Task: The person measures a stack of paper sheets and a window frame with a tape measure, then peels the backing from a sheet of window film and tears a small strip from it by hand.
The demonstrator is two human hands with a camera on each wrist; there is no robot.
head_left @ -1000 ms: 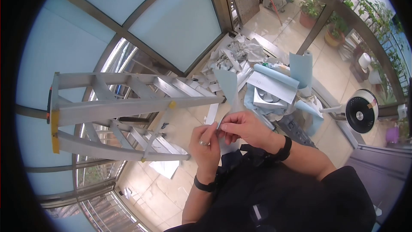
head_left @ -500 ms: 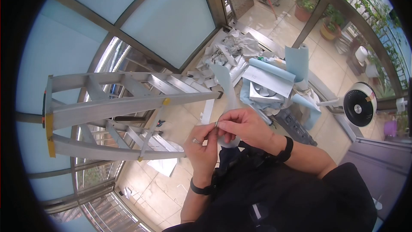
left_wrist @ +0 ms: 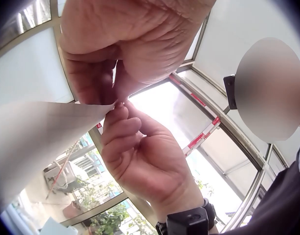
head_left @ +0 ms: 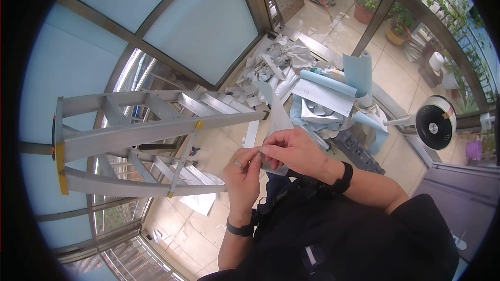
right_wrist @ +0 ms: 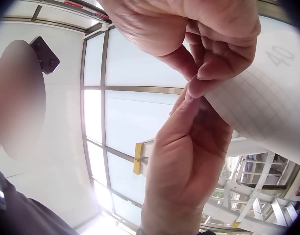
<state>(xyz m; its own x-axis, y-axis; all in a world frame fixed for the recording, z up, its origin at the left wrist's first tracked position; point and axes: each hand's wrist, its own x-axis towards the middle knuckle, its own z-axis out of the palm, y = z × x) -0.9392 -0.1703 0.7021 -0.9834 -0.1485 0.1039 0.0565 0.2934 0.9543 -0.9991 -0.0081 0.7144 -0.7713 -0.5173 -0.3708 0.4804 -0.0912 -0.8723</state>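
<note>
A strip of thin sheet (head_left: 280,119), pale with a grid and a number on the side seen in the right wrist view (right_wrist: 272,93), hangs from the fingertips of both hands. The left hand (head_left: 244,177) pinches the sheet's corner between thumb and fingers, a ring on one finger. Against it, the right hand (head_left: 297,153) pinches the same corner, its fingertips meeting the left ones. In the left wrist view the sheet (left_wrist: 37,142) stretches away from the joined fingertips. What lies right between the fingertips is hidden.
An aluminium stepladder (head_left: 156,130) stands at the left. Beyond the hands lie crumpled paper (head_left: 291,54), blue rolls (head_left: 358,75), a white box (head_left: 317,112) and a grey case (head_left: 359,153). A fan (head_left: 435,125) stands at the right.
Both hands stay together at the sheet's corner; their fingertips have closed nearer each other, covering the thin edge that showed between them. The view has shifted slightly.
</note>
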